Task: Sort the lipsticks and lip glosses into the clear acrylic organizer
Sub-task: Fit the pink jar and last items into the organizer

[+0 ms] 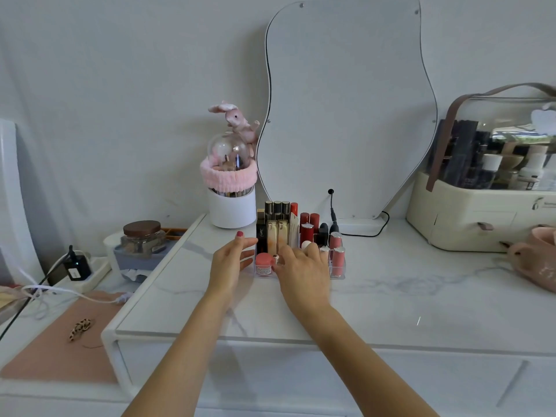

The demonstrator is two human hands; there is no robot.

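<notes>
- A leopard-print hair clip (79,325) lies on a pink mat (60,341) at the far left, below the table's level.
- A black plug (75,264) sits in a white power strip; just to its right a jar with a brown lid (142,237) stands in a grey-blue box.
- The white marble table (391,299) carries everything else.
- A white cup with a pink fuzzy band and a glass dome topped by a pink toy rabbit (233,118) stands at the back, left of the wavy mirror (349,109).
- The left hand (233,260) has its fingers straight and apart, holding nothing; its fingertips are just beside, perhaps touching, the left wall of the clear organizer (338,275).
- In the organizer's left back slots stands a black tube marked "YSL" (261,233), then gold tubes (278,233); a small pink-lidded pot (264,263) sits at the front left.
- The right hand (304,270) lies over the organizer's front middle, fingers curled down among the slots; whether it grips anything I cannot tell.
- Red lipsticks (308,225) stand behind that hand, and pink lip glosses (337,251) in the right-hand slots.
- A cream storage case (469,218) with a clear lid holds bottles at the right; its label is unreadable.
- A pink mug (538,260) sits at the far right.
</notes>
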